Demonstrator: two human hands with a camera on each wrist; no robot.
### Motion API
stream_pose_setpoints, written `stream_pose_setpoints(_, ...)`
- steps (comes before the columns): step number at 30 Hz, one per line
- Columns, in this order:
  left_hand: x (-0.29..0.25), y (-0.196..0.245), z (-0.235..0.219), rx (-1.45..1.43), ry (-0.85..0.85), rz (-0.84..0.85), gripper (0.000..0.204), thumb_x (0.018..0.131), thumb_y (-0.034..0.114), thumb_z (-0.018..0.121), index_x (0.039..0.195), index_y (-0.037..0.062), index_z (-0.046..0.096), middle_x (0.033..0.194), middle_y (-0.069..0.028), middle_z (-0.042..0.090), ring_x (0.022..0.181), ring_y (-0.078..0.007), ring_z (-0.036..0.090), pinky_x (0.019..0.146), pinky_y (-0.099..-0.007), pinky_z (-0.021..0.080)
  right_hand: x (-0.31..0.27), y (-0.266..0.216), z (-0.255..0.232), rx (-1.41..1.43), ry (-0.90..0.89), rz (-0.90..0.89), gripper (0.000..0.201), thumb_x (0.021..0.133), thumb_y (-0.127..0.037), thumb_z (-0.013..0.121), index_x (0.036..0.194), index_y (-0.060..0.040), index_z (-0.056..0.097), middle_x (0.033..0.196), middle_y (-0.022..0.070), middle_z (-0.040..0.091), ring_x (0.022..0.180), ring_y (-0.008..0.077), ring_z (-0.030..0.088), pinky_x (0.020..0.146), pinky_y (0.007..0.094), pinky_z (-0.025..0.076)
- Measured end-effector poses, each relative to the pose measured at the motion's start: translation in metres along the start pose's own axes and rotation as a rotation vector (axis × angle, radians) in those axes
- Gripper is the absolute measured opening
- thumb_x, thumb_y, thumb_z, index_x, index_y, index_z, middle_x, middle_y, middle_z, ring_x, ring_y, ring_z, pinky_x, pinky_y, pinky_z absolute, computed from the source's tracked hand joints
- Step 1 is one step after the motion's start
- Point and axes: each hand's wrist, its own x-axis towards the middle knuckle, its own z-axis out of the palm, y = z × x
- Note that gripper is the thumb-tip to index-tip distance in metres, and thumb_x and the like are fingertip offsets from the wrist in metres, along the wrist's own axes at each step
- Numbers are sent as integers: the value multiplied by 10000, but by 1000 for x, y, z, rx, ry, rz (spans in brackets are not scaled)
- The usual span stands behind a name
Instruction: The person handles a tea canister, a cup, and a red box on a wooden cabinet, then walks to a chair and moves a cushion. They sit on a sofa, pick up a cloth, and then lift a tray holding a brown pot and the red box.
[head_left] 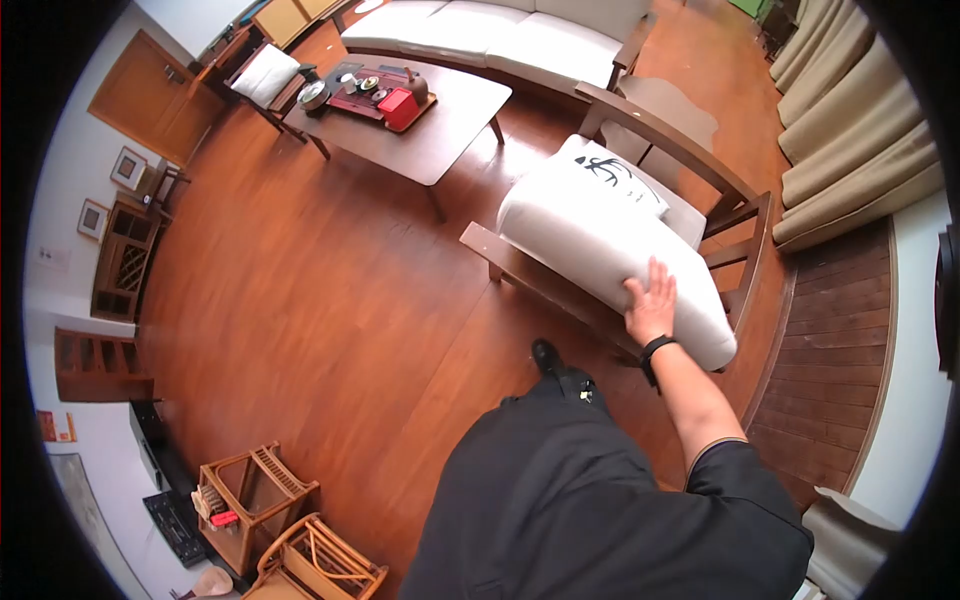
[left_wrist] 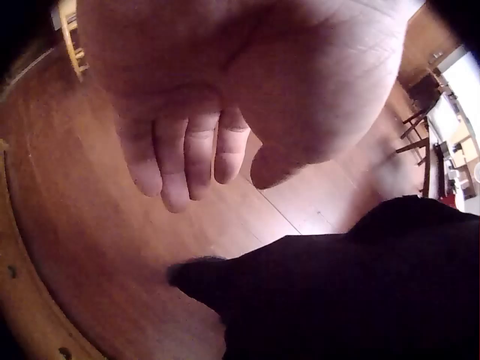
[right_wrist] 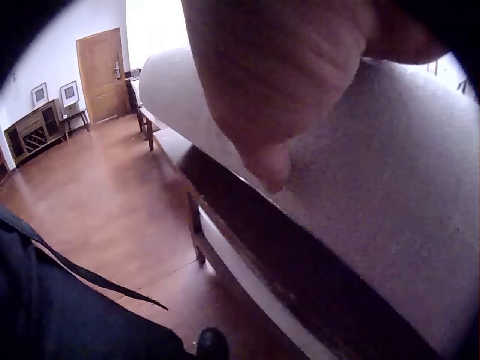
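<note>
Across the room runs a reddish wood floor (head_left: 300,260), w/ a long sofa (head_left: 480,32) at the far side & a beige curtain (head_left: 850,150) to the right. Nearer, a low surface (head_left: 455,120) on legs carries a tea tray w/ a red box (head_left: 400,105) on it. Close to the person stands a dark wood armchair (head_left: 690,145), its near rail (head_left: 530,268) toward the legs. Inside the frame: a big off-white cushion (head_left: 590,240), lying lengthwise along the near rail, & past it a smaller white pillow (head_left: 625,185) w/ black brushwork, face up. So both soft pcs are already in the armchair; whether the cushion is fully seated, can't tell, as its underside is hidden. R hand (head_left: 652,305) rests on top of the cushion, near the end closer to the person, fingers spread, thumb out to the side, nothing gripped; the right wrist view has the thumb on the fabric, other fingers out of sight there. Black wristband (head_left: 657,350) just behind that hand. L hand (left_wrist: 247,75) hangs over the floor, palm in view, fingers loosely bent & close together, thumb apart, holding nothing, well away from the cushion.
</note>
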Motion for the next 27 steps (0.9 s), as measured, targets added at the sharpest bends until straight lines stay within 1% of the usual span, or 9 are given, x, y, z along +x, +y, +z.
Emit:
stream_pose_setpoints(1,-8,8,9,37,25,12,203,1005,196,560,1056,46,687,982,-79,708,840,-142,672,784,-297,558,15,4,-24,37,0,60,579,680,-155,777,1208,-262,565,1628,166,198,1509,403,187,1237,532,153)
stream_pose_setpoints(3,-10,17,21,120,62,37,232,1016,211,542,1075,36,683,996,-84,710,853,-147,674,798,-308,560,49,30,-34,80,130,72,608,629,-158,791,1180,-246,551,1593,165,255,1480,398,246,1230,533,168)
stream_pose_setpoints(7,2,45,53,292,101,111,292,1039,240,505,1112,17,677,1025,-94,715,878,-159,678,825,-330,565,103,71,-67,131,55,94,589,584,-141,796,1114,-217,551,1541,161,346,1434,364,318,1211,510,216)
stream_pose_setpoints(9,10,67,83,369,121,153,321,1050,255,486,1131,7,674,1039,-99,717,891,-164,680,839,-340,567,120,84,-70,140,33,103,585,584,-148,800,1110,-213,552,1534,151,355,1423,361,330,1204,489,223)
stream_pose_setpoints(10,4,76,94,449,191,144,303,1035,201,480,1106,-11,684,1020,-104,720,871,-190,681,830,-357,568,126,87,-68,142,32,103,585,584,-148,800,1110,-213,552,1534,151,355,1423,361,330,1204,489,223)
stream_pose_setpoints(12,-3,85,98,445,187,132,301,1034,199,482,1104,-11,684,1019,-103,720,870,-190,681,829,-357,567,134,93,-65,132,10,132,575,587,-159,803,1103,-208,552,1525,147,364,1417,354,335,1199,473,226)
stream_pose_setpoints(16,-3,104,96,441,168,90,291,1029,192,490,1098,-11,685,1014,-101,720,869,-188,680,826,-354,567,149,105,-52,175,-54,169,639,565,-214,821,1126,-210,515,1561,151,299,1456,371,273,1225,528,182)
stream_pose_setpoints(21,-7,111,80,419,152,36,279,1022,183,500,1091,-12,687,1009,-99,720,868,-186,679,822,-351,566,169,115,-62,159,-59,173,633,571,-229,842,1122,-220,532,1545,159,347,1441,351,307,1209,498,213)
stream_pose_setpoints(27,-26,104,57,357,160,-31,265,1014,173,512,1082,-12,689,1002,-96,720,867,-184,678,817,-346,565,193,137,-58,161,-38,134,726,539,-377,922,1122,-199,527,1498,164,405,1425,330,337,1208,472,222)
